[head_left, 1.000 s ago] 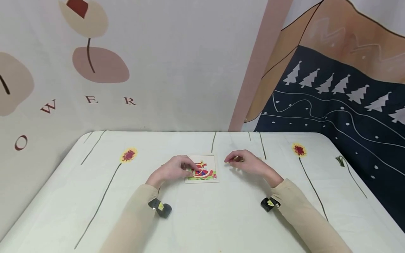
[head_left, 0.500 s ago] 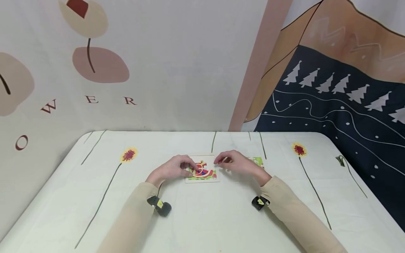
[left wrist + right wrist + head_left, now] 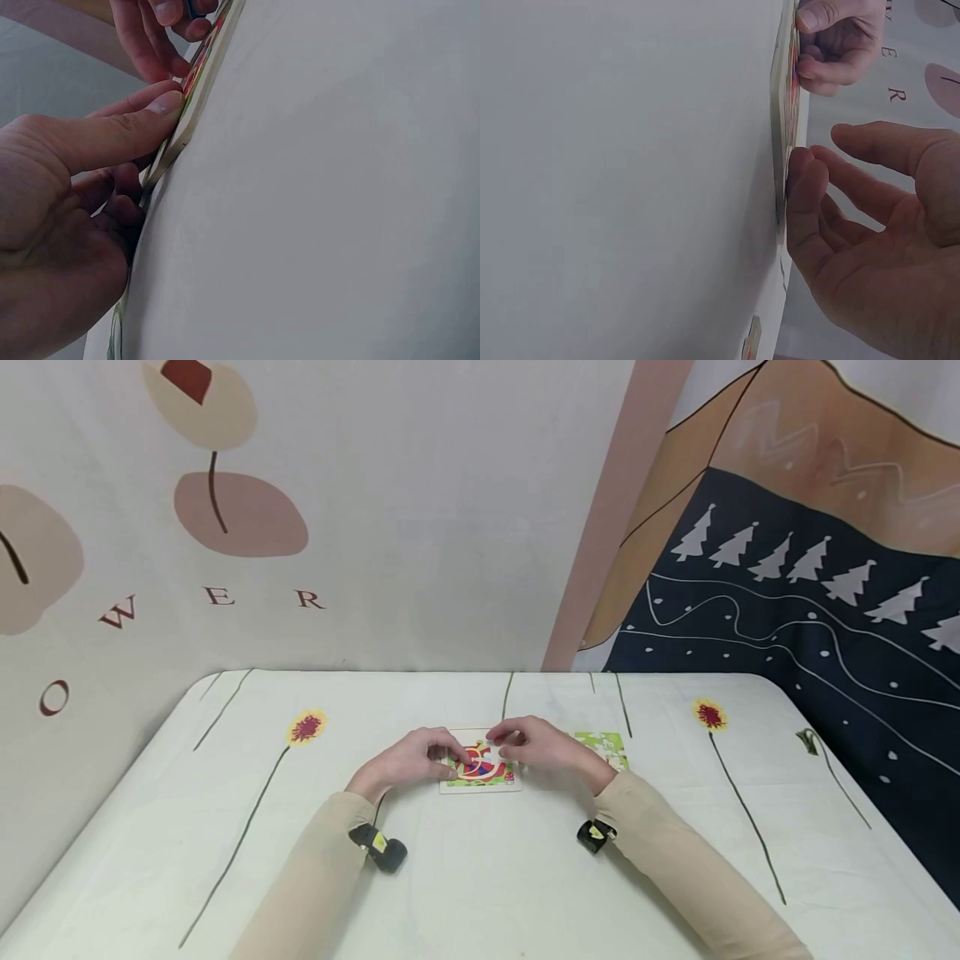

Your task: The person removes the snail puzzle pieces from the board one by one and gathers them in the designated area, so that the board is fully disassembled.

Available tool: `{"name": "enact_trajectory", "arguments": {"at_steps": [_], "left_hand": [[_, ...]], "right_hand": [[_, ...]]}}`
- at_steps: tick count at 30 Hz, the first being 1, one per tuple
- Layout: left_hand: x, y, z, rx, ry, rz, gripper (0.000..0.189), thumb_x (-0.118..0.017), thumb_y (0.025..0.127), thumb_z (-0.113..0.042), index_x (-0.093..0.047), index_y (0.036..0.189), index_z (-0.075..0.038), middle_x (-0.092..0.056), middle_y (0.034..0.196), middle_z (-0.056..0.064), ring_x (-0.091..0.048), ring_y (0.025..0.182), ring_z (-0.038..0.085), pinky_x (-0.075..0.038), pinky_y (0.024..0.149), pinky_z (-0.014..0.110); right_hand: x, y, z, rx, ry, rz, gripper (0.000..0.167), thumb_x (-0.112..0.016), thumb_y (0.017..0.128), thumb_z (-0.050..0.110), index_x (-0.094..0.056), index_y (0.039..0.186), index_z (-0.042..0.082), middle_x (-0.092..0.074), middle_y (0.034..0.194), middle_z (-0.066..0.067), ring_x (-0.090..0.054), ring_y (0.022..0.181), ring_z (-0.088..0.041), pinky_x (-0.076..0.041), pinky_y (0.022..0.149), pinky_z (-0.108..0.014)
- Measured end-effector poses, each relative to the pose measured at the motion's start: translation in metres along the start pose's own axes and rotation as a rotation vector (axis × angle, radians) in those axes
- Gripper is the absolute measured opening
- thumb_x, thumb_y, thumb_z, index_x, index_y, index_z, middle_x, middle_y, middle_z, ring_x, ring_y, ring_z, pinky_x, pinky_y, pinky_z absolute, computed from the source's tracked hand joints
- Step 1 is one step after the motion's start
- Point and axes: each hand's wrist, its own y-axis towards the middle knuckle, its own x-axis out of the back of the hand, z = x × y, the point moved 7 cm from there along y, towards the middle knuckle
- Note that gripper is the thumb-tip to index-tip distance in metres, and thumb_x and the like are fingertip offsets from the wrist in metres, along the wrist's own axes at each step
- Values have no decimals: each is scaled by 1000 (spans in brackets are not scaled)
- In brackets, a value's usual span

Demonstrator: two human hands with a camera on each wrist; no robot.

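A small square jigsaw board (image 3: 480, 788) with a red, blue and green picture lies on the white table. My left hand (image 3: 408, 758) rests on its left part, thumb and fingertips touching the picture; the left wrist view shows the thumb (image 3: 120, 139) laid straight over the board's edge. Over the upper right of the board is my right hand (image 3: 543, 745), thumb and finger drawn together. A bit of blue shows between the right fingers in the left wrist view, apparently a puzzle piece (image 3: 195, 10); most of it is hidden by the fingers.
A green patterned puzzle section (image 3: 609, 745) lies to the right of the board, partly covered by the right hand and wrist. The tablecloth (image 3: 480, 877) has printed flowers, and a fabric backdrop (image 3: 420, 527) rises behind the table's far edge.
My right hand has moved left from beside the board to over its upper right part, uncovering more of the green section. The left hand has stayed in place.
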Motion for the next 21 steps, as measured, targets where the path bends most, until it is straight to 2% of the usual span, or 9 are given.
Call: {"name": "enact_trajectory", "arguments": {"at_steps": [8, 15, 21], "left_hand": [[-1, 1, 1, 7, 4, 1, 19, -72, 83, -2, -73, 100, -9, -62, 100, 0, -46, 91, 20, -36, 80, 33], [0, 0, 0, -11, -8, 8, 18, -72, 83, -2, -73, 101, -7, -63, 102, 2, -47, 93, 21, -37, 83, 36], [0, -1, 0, 0, -34, 8, 18, -73, 83, -3, -73, 101, -5, -63, 103, 5, -48, 96, 23, -37, 85, 38]], "right_hand": [[-7, 8, 0, -26, -61, 13, 35, -58, 94, 6, -59, 128, 0, -63, 121, -10, -59, 93, -15, -46, 77, -28], [-10, 13, 2, -28, -65, 24, 35, -58, 93, 6, -59, 127, -1, -63, 120, -11, -58, 91, -14, -46, 77, -28], [-10, 14, 2, -46, -54, 26, 33, -59, 92, 4, -61, 124, 0, -62, 117, -8, -56, 92, -15, -45, 80, -29]]}}
